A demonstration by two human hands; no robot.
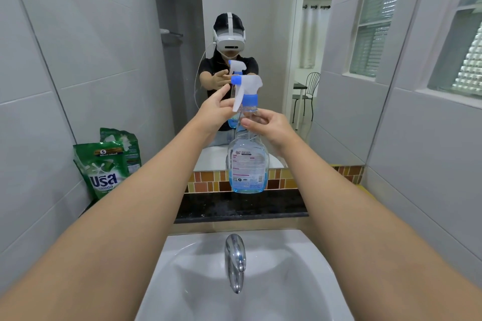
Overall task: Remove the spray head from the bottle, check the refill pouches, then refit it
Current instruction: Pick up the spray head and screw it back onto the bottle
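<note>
A clear spray bottle [248, 164] with a little blue liquid stands on the dark ledge in front of the mirror. Its white and blue spray head [246, 90] sits on the bottle's neck. My left hand [215, 109] pinches the white trigger from the left. My right hand [271, 126] grips the bottle's neck just under the blue collar. Two green refill pouches [105, 172] lean in the left corner of the ledge, one behind the other.
A white sink [198, 281] with a chrome tap [236, 260] lies below the dark ledge [240, 208]. The mirror [260, 21] reflects the person, the bottle and a doorway. Tiled walls close in on both sides, with windows [375, 13] on the right.
</note>
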